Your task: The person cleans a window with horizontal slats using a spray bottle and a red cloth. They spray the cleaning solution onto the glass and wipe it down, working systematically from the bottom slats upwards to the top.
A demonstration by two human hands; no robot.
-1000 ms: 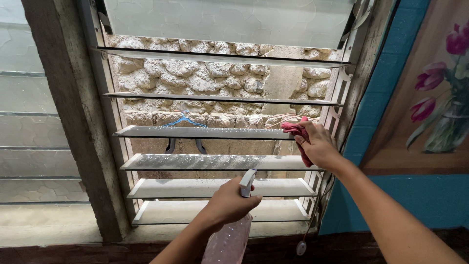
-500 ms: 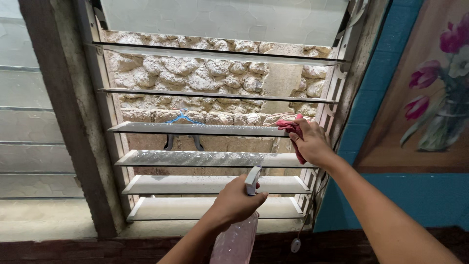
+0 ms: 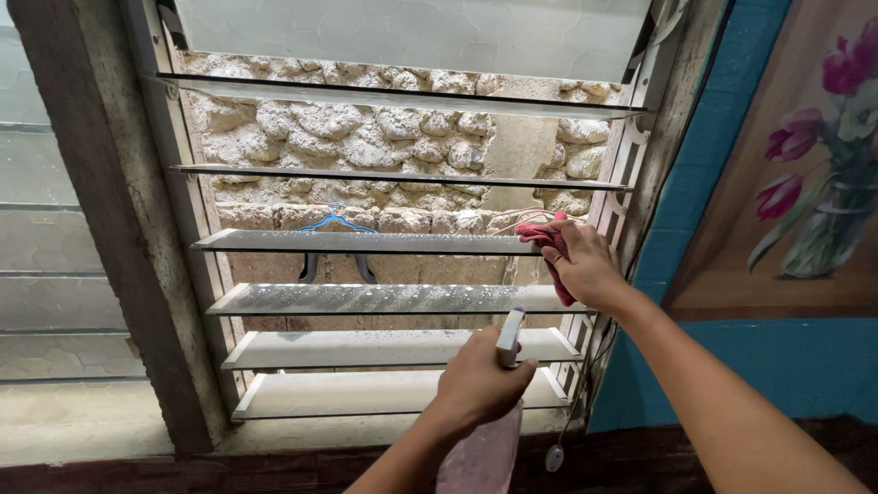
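My right hand [image 3: 583, 265] grips a red cloth [image 3: 547, 240] and presses it on the right end of a wet glass louvre slat [image 3: 357, 241]. My left hand [image 3: 480, 380] holds a pink spray bottle [image 3: 480, 457] with a white nozzle [image 3: 510, 335] pointing up, in front of the lower slats. The slat below the cloth [image 3: 375, 299] is speckled with droplets. Several slats of the louvre window stand tilted open in a metal frame [image 3: 174, 210].
Behind the slats is a rough stone wall [image 3: 366, 137] with a blue hanger [image 3: 334, 221] on it. A frosted closed window [image 3: 55, 274] is at the left. A flower painting [image 3: 805, 155] hangs on the blue wall at the right. A cord switch [image 3: 554, 456] dangles below.
My left hand with the spray bottle has shifted to the right. My right hand stays with the cloth at the slat's right end.
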